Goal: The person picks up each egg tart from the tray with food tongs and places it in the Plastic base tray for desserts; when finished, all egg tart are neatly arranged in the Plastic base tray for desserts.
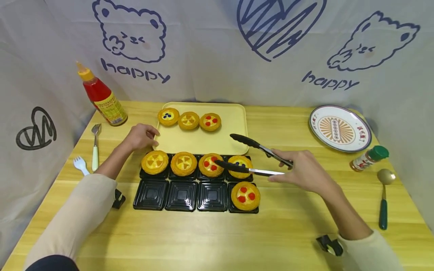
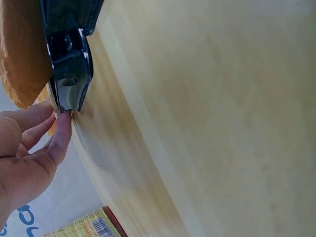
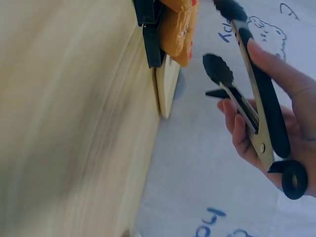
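Note:
A pale yellow tray (image 1: pixel 234 124) at the table's back holds three small tarts (image 1: pixel 188 120) in a row. In front of it lies a black moulded holder (image 1: pixel 181 195) with two rows of cups. All cups of its far row carry tarts (image 1: pixel 184 163), and one red-dotted tart (image 1: pixel 245 195) sits in the near right cup. My right hand (image 1: pixel 305 171) grips black-tipped tongs (image 1: pixel 257 146), also seen as tongs (image 3: pixel 256 98), spread apart above the far right tart (image 1: pixel 240 162) and holding nothing. My left hand (image 1: pixel 140 136) rests at the yellow tray's left edge, fingers (image 2: pixel 61 136) touching it.
A red sauce bottle (image 1: pixel 101 96) stands at the back left, with a metal fork (image 1: pixel 96 146) and a white fork (image 1: pixel 80 164) near it. At the right are a patterned plate (image 1: pixel 339 128), a green-capped spice jar (image 1: pixel 369 158) and a spoon (image 1: pixel 384 195).

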Demonstrator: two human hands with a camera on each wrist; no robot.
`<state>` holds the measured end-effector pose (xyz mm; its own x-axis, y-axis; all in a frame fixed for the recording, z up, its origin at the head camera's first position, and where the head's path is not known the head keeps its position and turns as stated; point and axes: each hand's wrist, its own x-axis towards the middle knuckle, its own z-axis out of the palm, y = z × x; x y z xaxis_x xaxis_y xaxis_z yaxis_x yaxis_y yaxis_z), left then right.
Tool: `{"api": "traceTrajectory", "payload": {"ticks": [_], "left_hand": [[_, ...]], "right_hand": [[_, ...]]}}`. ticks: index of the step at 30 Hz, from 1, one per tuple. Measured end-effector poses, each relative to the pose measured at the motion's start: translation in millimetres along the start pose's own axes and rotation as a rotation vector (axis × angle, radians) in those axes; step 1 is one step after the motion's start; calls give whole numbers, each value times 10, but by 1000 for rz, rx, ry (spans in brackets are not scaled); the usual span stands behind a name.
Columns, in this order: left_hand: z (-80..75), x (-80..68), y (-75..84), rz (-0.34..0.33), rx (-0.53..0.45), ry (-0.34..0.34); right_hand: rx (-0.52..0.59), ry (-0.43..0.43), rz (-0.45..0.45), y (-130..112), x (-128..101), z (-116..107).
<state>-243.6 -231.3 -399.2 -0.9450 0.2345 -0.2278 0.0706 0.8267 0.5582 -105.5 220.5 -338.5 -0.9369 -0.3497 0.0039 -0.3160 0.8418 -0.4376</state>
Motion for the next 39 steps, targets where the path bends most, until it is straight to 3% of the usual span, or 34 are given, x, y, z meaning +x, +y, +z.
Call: {"api": "traceTrajectory", "payload": {"ticks": [11,17,28,39], "left_hand": [[23,-3,2,-7,0,9],[45,-7,4,-11,-11,14],[-1,-1,20,-14,-4,11],[19,-9,-6,-2,5,-1]], "right_hand": [[6,11,56,-79,956,272],[56,-14,105,-93,1199,418],[73,30,88,-67,1180,355],[43,39,47,-51,690,118]]}}
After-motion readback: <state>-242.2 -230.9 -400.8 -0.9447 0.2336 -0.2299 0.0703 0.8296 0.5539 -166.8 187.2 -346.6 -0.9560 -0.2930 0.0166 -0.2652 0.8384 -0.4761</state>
